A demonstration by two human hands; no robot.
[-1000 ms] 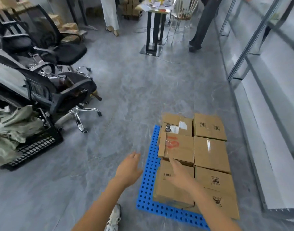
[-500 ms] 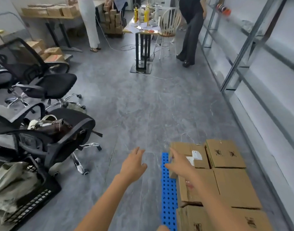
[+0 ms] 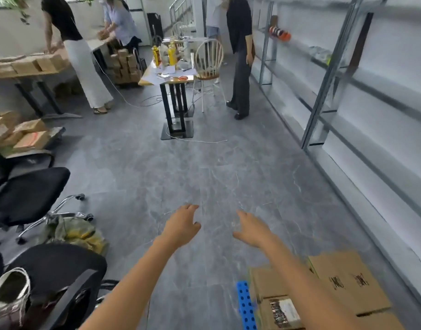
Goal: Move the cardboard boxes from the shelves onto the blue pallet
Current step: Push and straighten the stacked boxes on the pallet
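Both hands are empty, fingers spread: the left hand point(image 3: 180, 228) and right hand point(image 3: 251, 231). Cardboard boxes point(image 3: 347, 284) sit on the blue pallet point(image 3: 245, 306) below the right hand.

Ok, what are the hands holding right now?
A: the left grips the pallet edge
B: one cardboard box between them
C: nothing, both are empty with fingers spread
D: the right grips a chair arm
C: the left hand and right hand are both empty, fingers spread above the grey floor, while the cardboard boxes sit on the blue pallet at the lower right.
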